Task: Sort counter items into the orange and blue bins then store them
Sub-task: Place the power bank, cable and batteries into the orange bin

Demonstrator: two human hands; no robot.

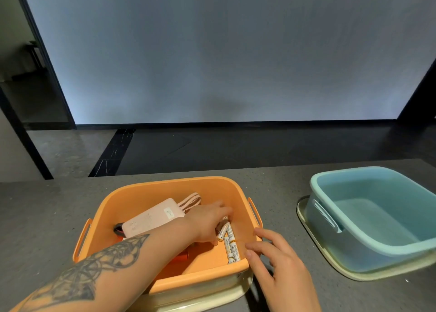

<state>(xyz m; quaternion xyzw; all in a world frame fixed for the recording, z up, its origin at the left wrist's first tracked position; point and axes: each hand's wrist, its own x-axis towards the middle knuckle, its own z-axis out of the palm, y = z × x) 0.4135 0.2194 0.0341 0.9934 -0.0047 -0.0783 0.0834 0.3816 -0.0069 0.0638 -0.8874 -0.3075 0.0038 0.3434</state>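
We reach into the orange bin (pixel 165 191) on the counter (pixel 47 205).
Our left hand (pixel 207 222) lies among batteries (pixel 230 243), grip unclear; our right hand (pixel 276 257) rests open-fingered on the rim. The blue bin (pixel 330 184) stands well apart.

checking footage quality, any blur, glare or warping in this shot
Head view: wide-angle warping bows the counter edge and tilts the dark door frame; the left hand inside the orange bin looks slightly soft; battery print is unreadable; no harsh glare, light is even and dim.
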